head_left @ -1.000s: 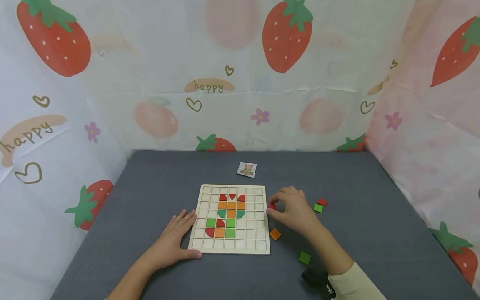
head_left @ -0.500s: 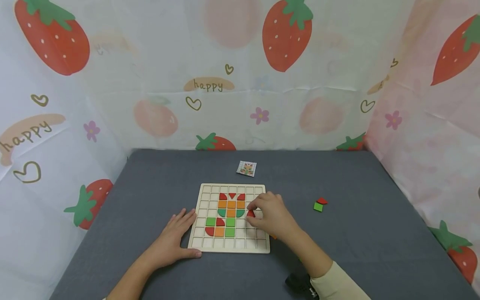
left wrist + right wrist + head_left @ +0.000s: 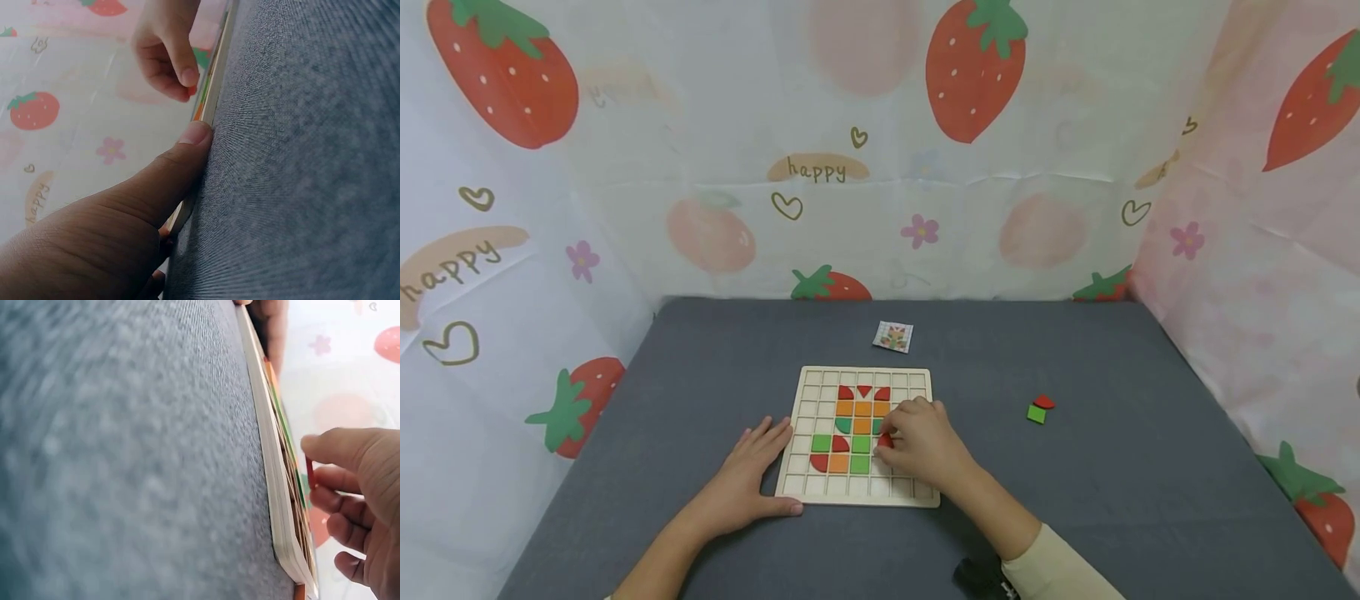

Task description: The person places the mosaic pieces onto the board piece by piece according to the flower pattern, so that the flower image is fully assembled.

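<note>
A wooden grid board (image 3: 808, 485) lies on the grey cloth, with red, orange and green tiles set in its middle cells. My left hand (image 3: 748, 475) rests against its left edge, fingers spread, the thumb at the near left corner. Over the right half of the board, my right hand (image 3: 925, 446) pinches a red tile with a rounded side (image 3: 885, 442) between thumb and fingertips. In the right wrist view that red tile (image 3: 310, 472) is edge-on, just above the board's surface. The right hand hides several cells beneath it.
Behind the board lies a small pattern card (image 3: 893, 337). To the right sit a loose red tile (image 3: 1043, 402) and a green square tile (image 3: 1037, 414). An orange tile (image 3: 300, 592) shows by the board's corner in the right wrist view. Strawberry-print cloth walls surround the table.
My right hand has carried the red tile leftward from beside the board's right edge to over the cells near the green squares. The left hand has stayed in place.
</note>
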{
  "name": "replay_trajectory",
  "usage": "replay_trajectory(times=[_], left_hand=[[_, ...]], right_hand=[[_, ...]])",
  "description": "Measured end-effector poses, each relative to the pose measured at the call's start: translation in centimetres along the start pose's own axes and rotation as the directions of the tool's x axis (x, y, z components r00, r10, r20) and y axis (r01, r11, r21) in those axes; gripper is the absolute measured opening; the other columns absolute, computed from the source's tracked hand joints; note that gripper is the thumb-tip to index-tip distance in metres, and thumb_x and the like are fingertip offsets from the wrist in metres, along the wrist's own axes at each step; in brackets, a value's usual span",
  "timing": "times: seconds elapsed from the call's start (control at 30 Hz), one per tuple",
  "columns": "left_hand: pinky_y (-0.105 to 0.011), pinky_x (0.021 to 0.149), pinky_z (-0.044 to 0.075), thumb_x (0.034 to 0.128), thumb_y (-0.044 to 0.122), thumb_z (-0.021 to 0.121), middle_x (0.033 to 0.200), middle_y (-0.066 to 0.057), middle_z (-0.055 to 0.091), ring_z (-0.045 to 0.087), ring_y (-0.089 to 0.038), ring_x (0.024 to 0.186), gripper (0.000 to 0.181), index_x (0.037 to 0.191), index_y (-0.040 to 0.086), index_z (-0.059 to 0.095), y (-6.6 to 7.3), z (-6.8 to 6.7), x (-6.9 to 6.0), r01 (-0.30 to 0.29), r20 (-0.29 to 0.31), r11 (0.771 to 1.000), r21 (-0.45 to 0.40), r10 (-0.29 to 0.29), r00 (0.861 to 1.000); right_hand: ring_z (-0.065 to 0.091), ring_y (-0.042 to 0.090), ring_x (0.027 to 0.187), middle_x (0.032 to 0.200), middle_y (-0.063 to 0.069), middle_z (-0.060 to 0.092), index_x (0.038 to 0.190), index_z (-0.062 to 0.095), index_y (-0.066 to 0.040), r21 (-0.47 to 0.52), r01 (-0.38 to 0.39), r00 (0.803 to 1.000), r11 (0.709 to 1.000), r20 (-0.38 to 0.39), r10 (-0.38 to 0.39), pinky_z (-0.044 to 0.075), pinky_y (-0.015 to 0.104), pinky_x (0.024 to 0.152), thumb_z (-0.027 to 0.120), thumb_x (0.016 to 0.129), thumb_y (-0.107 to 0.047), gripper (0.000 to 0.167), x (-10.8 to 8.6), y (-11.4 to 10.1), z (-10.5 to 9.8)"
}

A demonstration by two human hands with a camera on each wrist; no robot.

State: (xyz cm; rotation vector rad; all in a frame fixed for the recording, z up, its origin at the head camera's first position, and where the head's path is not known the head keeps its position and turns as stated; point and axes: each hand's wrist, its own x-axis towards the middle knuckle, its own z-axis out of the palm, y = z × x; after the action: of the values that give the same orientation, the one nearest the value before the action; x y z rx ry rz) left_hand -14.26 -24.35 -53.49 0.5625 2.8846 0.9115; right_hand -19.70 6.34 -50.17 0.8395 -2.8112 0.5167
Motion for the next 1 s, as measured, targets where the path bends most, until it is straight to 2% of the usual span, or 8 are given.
replay_trajectory(times=[0.2,0.57,1.0], left_hand=[[-0.063,0.126,0.009,0.0712,0.062,0.086,0.168,-0.012,0.029,0.015,-0.04,0.157,0.118,0.16,0.006,0.034,0.1,-0.1,0.0,-0.007,-0.001,1.0,0.004,0.007,1.0],[-0.063,0.126,0.009,0.0713,0.062,0.085,0.168,-0.011,0.029,0.015,-0.04,0.157,0.117,0.161,0.006,0.033,0.0,0.0,0.0,-0.01,-0.003,1.0,0.005,0.01,1.0],[-0.063,0.126,0.009,0.0712,0.066,0.084,0.168,-0.011,0.028,0.014,-0.04,0.157,0.118,0.161,0.008,0.033,-0.3,0.2,0.2,-0.001,0.002,1.0,0.005,0.001,1.0]], right_hand=[[0.053,0.013,0.085,0.089,-0.009,0.066,0.095,0.078,-0.022,-0.035,-0.032,0.999,0.999,0.019,0.032,0.037,0.034,0.075,0.084,0.082,-0.043,0.026,0.1,0.0,0.8],[0.054,0.012,0.087,0.09,-0.01,0.067,0.093,0.077,-0.024,-0.036,-0.055,0.998,0.998,-0.003,0.055,0.036,0.035,0.077,0.085,0.082,-0.043,0.023,0.1,-0.1,1.4],[0.056,0.011,0.088,0.088,-0.012,0.068,0.088,0.078,-0.025,-0.011,-0.04,0.999,0.999,-0.026,0.039,0.036,0.035,0.079,0.087,0.081,-0.04,0.019,0.0,-0.3,1.4]])
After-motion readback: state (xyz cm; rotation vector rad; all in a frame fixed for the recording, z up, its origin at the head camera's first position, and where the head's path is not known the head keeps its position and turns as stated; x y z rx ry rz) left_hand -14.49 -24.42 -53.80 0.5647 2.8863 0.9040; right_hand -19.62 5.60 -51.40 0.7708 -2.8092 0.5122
